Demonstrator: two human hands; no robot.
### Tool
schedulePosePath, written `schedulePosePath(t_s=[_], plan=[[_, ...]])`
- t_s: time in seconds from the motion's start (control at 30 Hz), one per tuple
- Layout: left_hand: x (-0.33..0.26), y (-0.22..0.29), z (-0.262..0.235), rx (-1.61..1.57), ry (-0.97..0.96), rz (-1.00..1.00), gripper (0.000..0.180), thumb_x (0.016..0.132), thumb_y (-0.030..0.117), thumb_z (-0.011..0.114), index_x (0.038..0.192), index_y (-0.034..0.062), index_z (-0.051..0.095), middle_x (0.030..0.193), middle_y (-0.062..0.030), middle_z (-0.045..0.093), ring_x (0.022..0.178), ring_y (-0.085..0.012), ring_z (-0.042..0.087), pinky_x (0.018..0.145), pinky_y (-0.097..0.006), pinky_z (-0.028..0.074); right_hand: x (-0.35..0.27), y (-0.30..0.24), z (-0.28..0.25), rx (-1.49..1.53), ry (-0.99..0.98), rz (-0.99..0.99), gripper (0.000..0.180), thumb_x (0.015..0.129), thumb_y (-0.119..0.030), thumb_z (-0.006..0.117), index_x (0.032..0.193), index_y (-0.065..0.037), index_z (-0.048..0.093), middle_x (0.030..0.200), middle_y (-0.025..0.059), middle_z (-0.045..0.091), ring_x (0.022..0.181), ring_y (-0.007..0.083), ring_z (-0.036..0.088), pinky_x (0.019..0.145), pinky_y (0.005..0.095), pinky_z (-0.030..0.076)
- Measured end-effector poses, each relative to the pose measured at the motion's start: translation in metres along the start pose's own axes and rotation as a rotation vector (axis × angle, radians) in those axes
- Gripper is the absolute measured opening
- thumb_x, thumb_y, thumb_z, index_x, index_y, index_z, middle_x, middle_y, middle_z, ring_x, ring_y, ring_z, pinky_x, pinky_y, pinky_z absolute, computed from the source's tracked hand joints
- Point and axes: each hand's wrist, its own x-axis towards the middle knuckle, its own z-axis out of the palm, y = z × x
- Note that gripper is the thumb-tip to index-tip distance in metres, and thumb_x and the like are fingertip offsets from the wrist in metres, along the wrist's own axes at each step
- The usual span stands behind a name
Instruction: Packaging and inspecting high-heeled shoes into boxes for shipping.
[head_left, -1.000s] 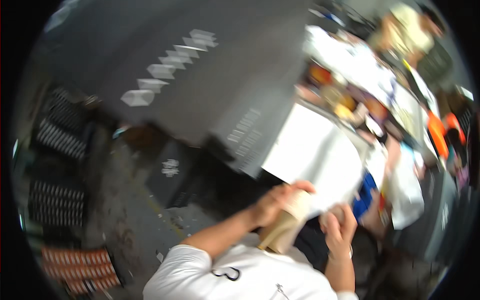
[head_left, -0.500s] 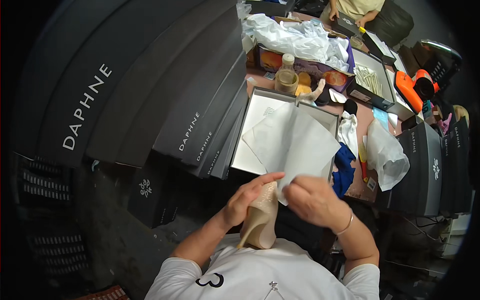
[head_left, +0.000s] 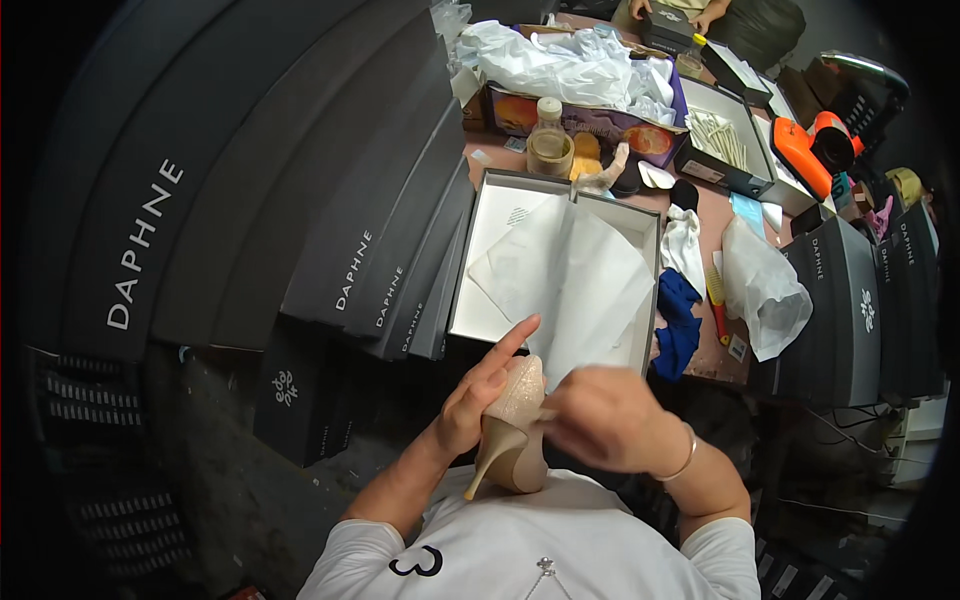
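A beige glitter high-heeled shoe (head_left: 518,400) is propped against my white shirt, its thin heel pointing down and to the left. My left hand (head_left: 467,405) holds the shoe along its left side, index finger stretched out past the end. At the shoe's right side, my right hand (head_left: 610,420) is closed and smeared by motion; its fingertips are hidden, and I cannot make out what they pinch. Just beyond both hands lies an open shoebox (head_left: 480,310) lined with white tissue paper (head_left: 600,285).
Stacks of dark shoeboxes (head_left: 370,200) rise on the left; more boxes (head_left: 835,310) stand on the right. Across the table are a glass jar (head_left: 549,150), a box of white sticks (head_left: 725,140), a blue cloth (head_left: 679,325) and a brush (head_left: 716,300). Another person's hands (head_left: 712,14) show at the far end.
My right hand has come down from the shoe's far end to its right side. The shoe has turned slightly in my left hand, and the whole view has shifted a little.
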Motion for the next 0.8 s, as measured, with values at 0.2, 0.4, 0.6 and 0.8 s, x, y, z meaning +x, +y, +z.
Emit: schedulePosePath(t_s=[0.2, 0.4, 0.6, 0.8], plan=[[-0.009, 0.003, 0.005, 0.044, 0.058, 0.059, 0.082, 0.087, 0.045, 0.043, 0.151, 0.0005, 0.018, 0.087, -0.0133, 0.058, 0.068, -0.0212, 0.061, 0.064, -0.034, 0.053, -0.010, 0.051, 0.006, -0.156, 0.124, 0.216, 0.015, 0.081, -0.009, 0.071, 0.083, -0.001, 0.058, 0.067, 0.0078, 0.050, 0.053, 0.0214, 0.053, 0.049, 0.0313, 0.042], [-0.009, 0.010, -0.015, 0.048, 0.199, 0.155, 0.078, 0.089, 0.048, 0.044, 0.148, -0.0005, 0.025, 0.090, -0.0134, 0.057, 0.074, -0.0216, 0.062, 0.067, -0.034, 0.053, -0.020, -0.003, 0.007, 0.413, 0.244, 0.521, 0.009, 0.086, -0.007, 0.069, 0.087, -0.001, 0.063, 0.064, 0.0063, 0.059, 0.053, 0.0121, 0.056, 0.050, 0.0243, 0.043], [-0.026, -0.033, -0.015, 0.155, 0.197, 0.182, 0.071, 0.092, 0.045, 0.042, 0.141, -0.0057, 0.036, 0.095, -0.0136, 0.057, 0.081, -0.0216, 0.062, 0.072, -0.033, 0.052, -0.042, -0.008, 0.047, 0.443, 0.253, 0.400, 0.011, 0.082, -0.007, 0.071, 0.085, 0.000, 0.063, 0.065, 0.0081, 0.060, 0.051, 0.0158, 0.058, 0.048, 0.0260, 0.044], [-0.035, -0.043, -0.011, 0.058, 0.144, 0.163, 0.067, 0.090, 0.041, 0.040, 0.139, -0.0045, 0.040, 0.098, -0.0130, 0.057, 0.084, -0.0191, 0.061, 0.074, -0.032, 0.051, -0.068, -0.010, 0.062, 0.383, 0.229, 0.300, 0.013, 0.078, -0.007, 0.073, 0.085, -0.002, 0.063, 0.063, 0.0061, 0.056, 0.050, 0.0174, 0.055, 0.046, 0.0282, 0.042]])
